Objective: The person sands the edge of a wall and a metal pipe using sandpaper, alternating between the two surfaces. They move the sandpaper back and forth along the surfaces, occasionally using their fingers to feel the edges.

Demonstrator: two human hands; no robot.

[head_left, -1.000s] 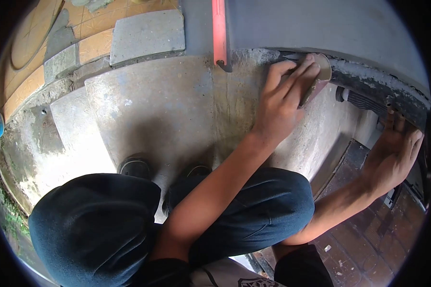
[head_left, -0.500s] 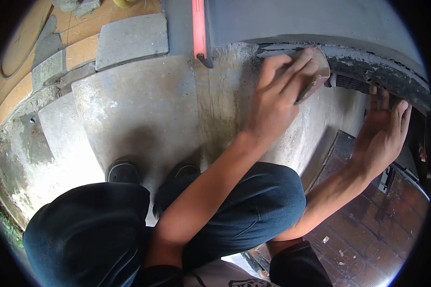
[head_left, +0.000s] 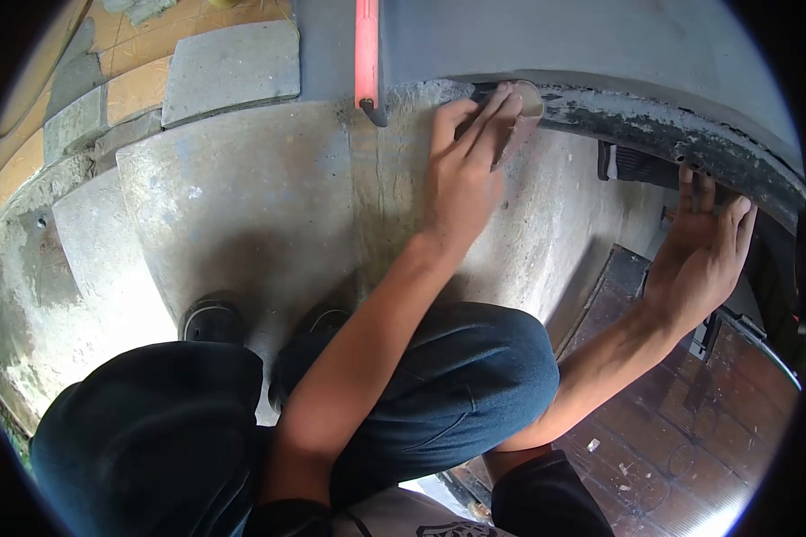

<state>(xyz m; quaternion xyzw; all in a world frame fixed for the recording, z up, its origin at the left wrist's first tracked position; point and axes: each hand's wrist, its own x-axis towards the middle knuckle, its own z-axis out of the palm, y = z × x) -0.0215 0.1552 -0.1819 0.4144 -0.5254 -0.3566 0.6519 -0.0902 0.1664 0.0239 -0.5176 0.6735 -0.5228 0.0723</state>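
Observation:
My left hand (head_left: 466,161) is closed around a folded, brownish piece of sandpaper (head_left: 530,100) and presses it to the worn black lower edge (head_left: 618,115) of a large grey panel (head_left: 528,36). Part of the sandpaper is hidden by my fingers. Farther right, my right hand (head_left: 698,255) reaches up under the same edge, palm towards me. Its fingers are stretched out, with the fingertips touching the underside of the edge. The black edge is scuffed, with grey patches and small holes near my right fingertips.
A pink-red bar (head_left: 366,54) stands against the panel on the left. Grey slabs (head_left: 233,72) and orange tiles (head_left: 139,94) lie at upper left. My knees (head_left: 475,376) and shoes (head_left: 213,320) are below, on concrete. A dark brown tiled board (head_left: 672,430) lies at lower right.
My left hand has slid the sandpaper to the left along the black edge, uncovering more of it. My right hand stays at the same part of the edge; the whole view has shifted slightly.

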